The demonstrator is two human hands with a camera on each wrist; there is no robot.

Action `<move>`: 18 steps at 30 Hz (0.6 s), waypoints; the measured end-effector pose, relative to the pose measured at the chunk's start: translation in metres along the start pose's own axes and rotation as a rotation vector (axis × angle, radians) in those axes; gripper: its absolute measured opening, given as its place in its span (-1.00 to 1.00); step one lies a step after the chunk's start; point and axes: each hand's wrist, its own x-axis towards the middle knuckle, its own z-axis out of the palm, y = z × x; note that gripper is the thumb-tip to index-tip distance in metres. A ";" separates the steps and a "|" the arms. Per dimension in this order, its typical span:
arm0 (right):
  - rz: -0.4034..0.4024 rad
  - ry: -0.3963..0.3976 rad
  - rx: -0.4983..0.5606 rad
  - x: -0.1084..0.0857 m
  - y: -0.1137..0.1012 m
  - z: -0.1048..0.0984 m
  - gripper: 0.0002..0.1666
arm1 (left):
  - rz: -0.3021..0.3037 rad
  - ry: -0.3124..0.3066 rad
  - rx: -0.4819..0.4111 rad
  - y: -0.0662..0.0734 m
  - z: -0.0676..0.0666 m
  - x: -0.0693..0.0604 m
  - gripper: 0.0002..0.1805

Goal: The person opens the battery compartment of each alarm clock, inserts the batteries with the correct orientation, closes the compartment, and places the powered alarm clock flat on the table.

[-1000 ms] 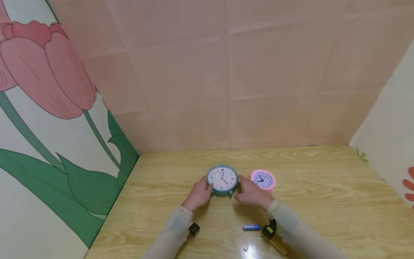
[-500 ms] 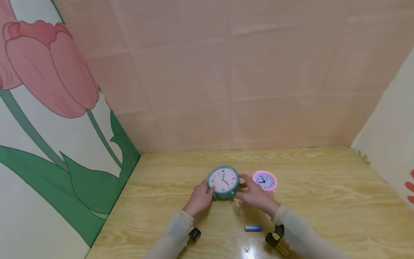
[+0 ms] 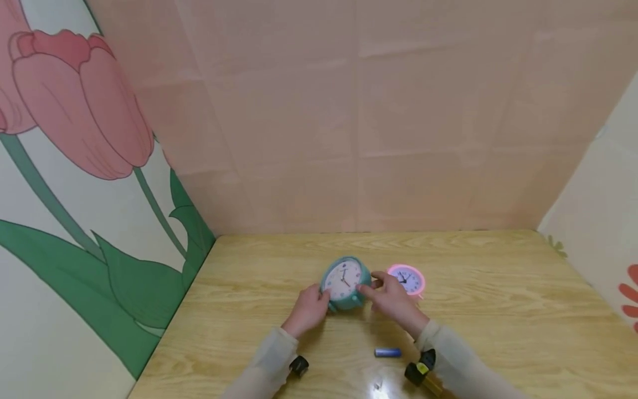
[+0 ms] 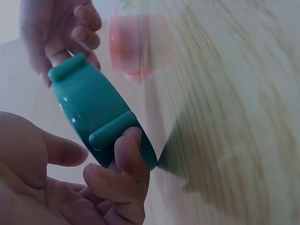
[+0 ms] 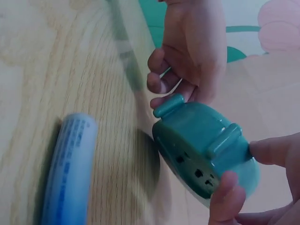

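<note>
A teal round alarm clock point(image 3: 341, 281) with a white face and two stubby feet is tilted between both hands above the wooden table. My left hand point(image 3: 305, 311) grips its left side, the thumb at the front rim. On the opposite side my right hand point(image 3: 399, 303) pinches the rim, thumb in front and fingers behind. The right wrist view shows the back of the clock point(image 5: 206, 145), with dark holes in it. A blue cylindrical battery point(image 3: 387, 352) lies on the table nearer to me, large in the right wrist view.
A pink alarm clock point(image 3: 407, 280) lies face up just behind my right hand. The wooden table point(image 3: 239, 277) meets a pinkish covered wall point(image 3: 284, 138) at the back. A tulip mural point(image 3: 75, 100) covers the left wall.
The teal clock has turned and tilted, its face now angled to the left. My right hand's fingers spread away from its side, then the thumb came onto the front rim.
</note>
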 end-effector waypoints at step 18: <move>-0.253 0.063 -0.161 -0.008 -0.008 0.003 -0.12 | 0.033 -0.035 0.076 0.005 0.001 0.000 -0.63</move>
